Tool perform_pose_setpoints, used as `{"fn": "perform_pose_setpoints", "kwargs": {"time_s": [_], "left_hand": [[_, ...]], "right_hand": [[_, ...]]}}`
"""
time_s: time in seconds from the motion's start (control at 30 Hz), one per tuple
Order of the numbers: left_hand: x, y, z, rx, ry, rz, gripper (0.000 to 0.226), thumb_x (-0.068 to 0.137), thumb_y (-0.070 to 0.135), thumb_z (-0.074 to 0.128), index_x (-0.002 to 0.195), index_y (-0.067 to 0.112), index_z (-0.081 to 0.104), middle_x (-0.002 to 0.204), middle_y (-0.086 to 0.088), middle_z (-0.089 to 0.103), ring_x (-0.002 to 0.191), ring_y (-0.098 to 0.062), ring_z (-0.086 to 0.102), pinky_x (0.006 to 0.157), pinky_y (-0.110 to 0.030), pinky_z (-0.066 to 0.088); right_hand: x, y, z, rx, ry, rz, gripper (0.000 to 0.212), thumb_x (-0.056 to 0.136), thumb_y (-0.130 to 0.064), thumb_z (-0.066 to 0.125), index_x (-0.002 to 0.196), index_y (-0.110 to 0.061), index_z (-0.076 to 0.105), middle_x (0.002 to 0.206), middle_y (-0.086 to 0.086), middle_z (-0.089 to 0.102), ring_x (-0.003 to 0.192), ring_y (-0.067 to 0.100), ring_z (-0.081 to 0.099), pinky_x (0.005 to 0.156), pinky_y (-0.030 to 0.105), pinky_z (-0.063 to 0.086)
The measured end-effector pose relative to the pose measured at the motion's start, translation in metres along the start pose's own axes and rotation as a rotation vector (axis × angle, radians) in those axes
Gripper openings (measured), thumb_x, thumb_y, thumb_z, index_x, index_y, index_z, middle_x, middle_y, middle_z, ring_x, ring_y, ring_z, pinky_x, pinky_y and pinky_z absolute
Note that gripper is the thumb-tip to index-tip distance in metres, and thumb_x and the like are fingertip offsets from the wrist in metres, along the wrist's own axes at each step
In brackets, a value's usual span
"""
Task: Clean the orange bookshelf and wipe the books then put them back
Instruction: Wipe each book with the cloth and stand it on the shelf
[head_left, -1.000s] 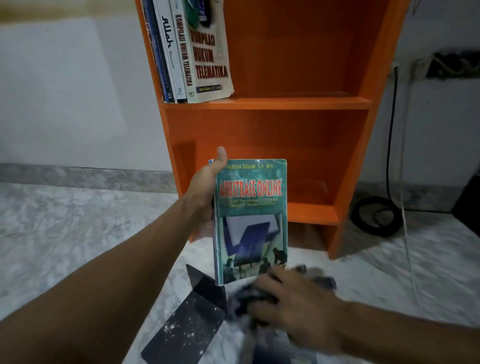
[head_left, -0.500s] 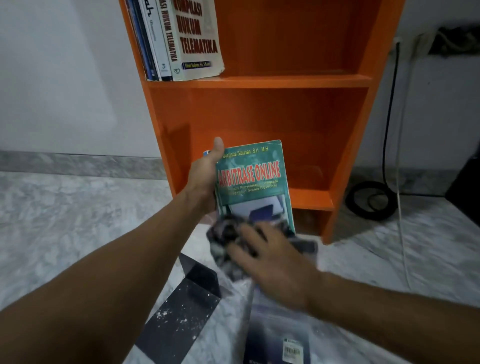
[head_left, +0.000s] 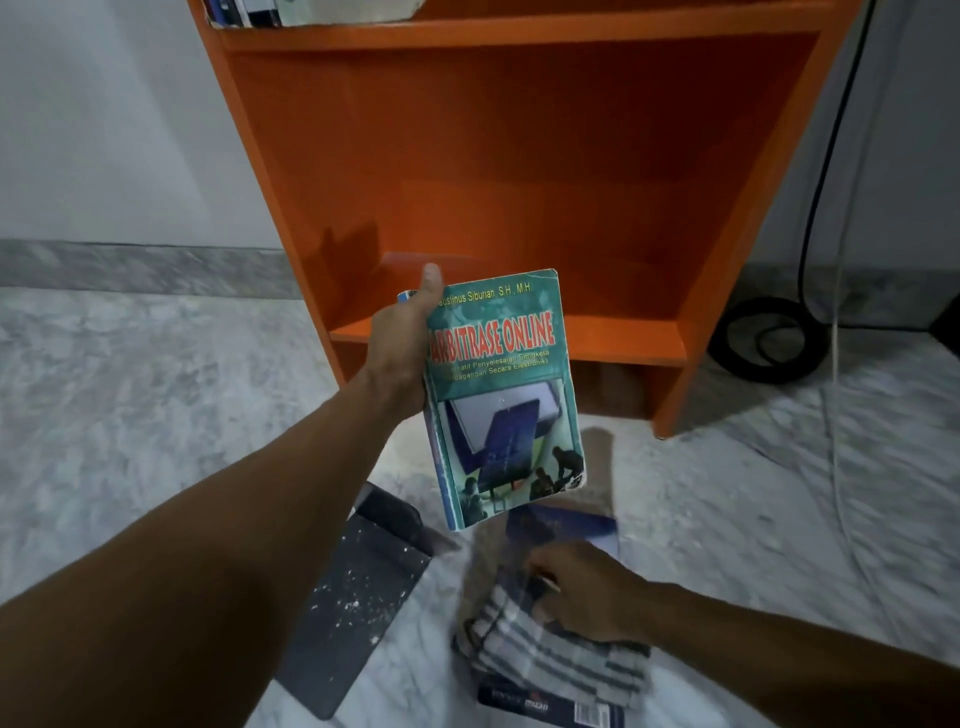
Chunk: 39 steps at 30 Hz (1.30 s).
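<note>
The striped cloth (head_left: 550, 660) has been lowered from the green book (head_left: 504, 395) onto a blue book (head_left: 561, 525) on the floor (head_left: 156, 415), under the right hand (head_left: 587, 592) — whether gripped or pressed cannot be told. The green book is gripped by the left hand (head_left: 400, 348) before the orange bookshelf (head_left: 519, 156)'s bottom-shelf edge — reshelving is judged next.

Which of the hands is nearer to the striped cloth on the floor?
Right. The right hand lies on the striped cloth; the left hand is higher up, apart from it, holding the green book.
</note>
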<state>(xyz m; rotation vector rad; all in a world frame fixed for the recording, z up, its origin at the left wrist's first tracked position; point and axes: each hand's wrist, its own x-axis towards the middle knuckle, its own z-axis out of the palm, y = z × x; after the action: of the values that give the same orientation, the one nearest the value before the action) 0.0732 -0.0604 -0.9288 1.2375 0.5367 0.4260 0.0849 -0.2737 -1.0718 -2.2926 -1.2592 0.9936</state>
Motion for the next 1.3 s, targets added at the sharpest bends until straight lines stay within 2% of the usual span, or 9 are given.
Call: {"fn": "perform_pose_setpoints", "kwargs": {"time_s": [0.2, 0.27, 0.37, 0.47, 0.53, 0.7, 0.9, 1.07, 1.3], "left_hand": [[0.008, -0.015, -0.002, 0.043, -0.007, 0.0, 0.052, 0.099, 0.05, 0.045, 0.114, 0.003, 0.061, 0.114, -0.021, 0.07, 0.101, -0.041, 0.069, 0.091, -0.06, 0.053], [0.009, -0.015, -0.004, 0.048, -0.016, 0.004, 0.048, 0.099, 0.05, 0.044, 0.109, 0.006, 0.064, 0.111, -0.019, 0.071, 0.099, -0.039, 0.07, 0.091, -0.058, 0.053], [0.004, -0.009, -0.003, 0.055, -0.017, 0.004, 0.043, 0.1, 0.048, 0.045, 0.105, 0.009, 0.064, 0.109, -0.017, 0.072, 0.097, -0.037, 0.071, 0.088, -0.054, 0.056], [-0.008, 0.005, 0.002, 0.045, -0.024, 0.001, 0.053, 0.098, 0.049, 0.047, 0.119, 0.002, 0.061, 0.115, -0.021, 0.07, 0.099, -0.039, 0.07, 0.088, -0.058, 0.055], [-0.017, 0.016, 0.006, 0.041, -0.008, -0.003, 0.057, 0.096, 0.051, 0.05, 0.124, 0.001, 0.059, 0.116, -0.021, 0.069, 0.098, -0.039, 0.07, 0.087, -0.059, 0.055], [-0.035, 0.052, 0.011, 0.075, 0.046, 0.088, 0.047, 0.094, 0.052, 0.053, 0.106, 0.007, 0.065, 0.095, -0.012, 0.076, 0.084, -0.031, 0.075, 0.078, -0.046, 0.061], [-0.066, 0.08, 0.005, 0.273, -0.032, 0.273, 0.017, 0.097, 0.029, 0.06, 0.109, 0.019, 0.068, 0.098, -0.001, 0.075, 0.094, -0.019, 0.072, 0.081, -0.034, 0.06], [-0.062, 0.12, -0.007, 0.45, -0.164, 0.223, 0.031, 0.099, 0.011, 0.055, 0.128, 0.021, 0.049, 0.12, -0.005, 0.063, 0.103, -0.023, 0.064, 0.074, -0.041, 0.061], [-0.045, 0.223, -0.01, 0.757, -0.072, 0.441, 0.01, 0.099, 0.011, 0.054, 0.108, 0.016, 0.052, 0.102, -0.005, 0.062, 0.085, -0.016, 0.061, 0.068, -0.028, 0.055]], "right_hand": [[0.004, 0.03, 0.001, 0.203, 0.24, 0.177, 0.004, 0.093, -0.01, 0.059, 0.09, -0.013, 0.058, 0.081, -0.003, 0.052, 0.071, 0.011, 0.049, 0.06, 0.022, 0.035], [-0.001, 0.034, -0.013, 0.228, 0.386, 0.303, 0.017, 0.098, -0.01, 0.048, 0.091, -0.01, 0.063, 0.081, 0.004, 0.061, 0.066, 0.014, 0.053, 0.055, 0.021, 0.04], [-0.007, 0.027, -0.056, 0.64, 0.66, 0.313, 0.028, 0.099, -0.024, 0.049, 0.084, -0.008, 0.066, 0.086, 0.011, 0.068, 0.076, 0.027, 0.061, 0.074, 0.043, 0.051], [-0.018, -0.011, -0.101, 0.861, 0.641, 0.145, 0.047, 0.092, -0.057, 0.051, 0.109, -0.017, 0.066, 0.107, 0.001, 0.067, 0.1, 0.02, 0.062, 0.087, 0.041, 0.049], [-0.02, -0.037, -0.114, 0.835, 0.553, 0.082, 0.064, 0.079, -0.067, 0.059, 0.117, -0.016, 0.062, 0.116, 0.002, 0.066, 0.106, 0.02, 0.061, 0.091, 0.044, 0.048], [-0.029, -0.085, -0.122, 0.817, 0.585, 0.012, 0.008, 0.098, -0.016, 0.056, 0.094, -0.012, 0.062, 0.077, 0.004, 0.067, 0.057, 0.01, 0.06, 0.055, 0.025, 0.043], [-0.03, -0.14, -0.18, 0.872, 0.891, -0.101, 0.007, 0.094, -0.011, 0.062, 0.098, -0.016, 0.066, 0.094, 0.012, 0.073, 0.085, 0.032, 0.071, 0.078, 0.052, 0.058], [-0.034, -0.199, -0.25, 0.784, 0.92, -0.193, 0.012, 0.099, -0.012, 0.052, 0.105, -0.015, 0.062, 0.1, 0.014, 0.071, 0.089, 0.03, 0.07, 0.076, 0.045, 0.058], [-0.026, -0.273, -0.33, 0.508, 0.918, -0.081, 0.02, 0.101, -0.022, 0.05, 0.111, -0.006, 0.056, 0.098, 0.014, 0.066, 0.077, 0.022, 0.059, 0.06, 0.028, 0.047]]}}
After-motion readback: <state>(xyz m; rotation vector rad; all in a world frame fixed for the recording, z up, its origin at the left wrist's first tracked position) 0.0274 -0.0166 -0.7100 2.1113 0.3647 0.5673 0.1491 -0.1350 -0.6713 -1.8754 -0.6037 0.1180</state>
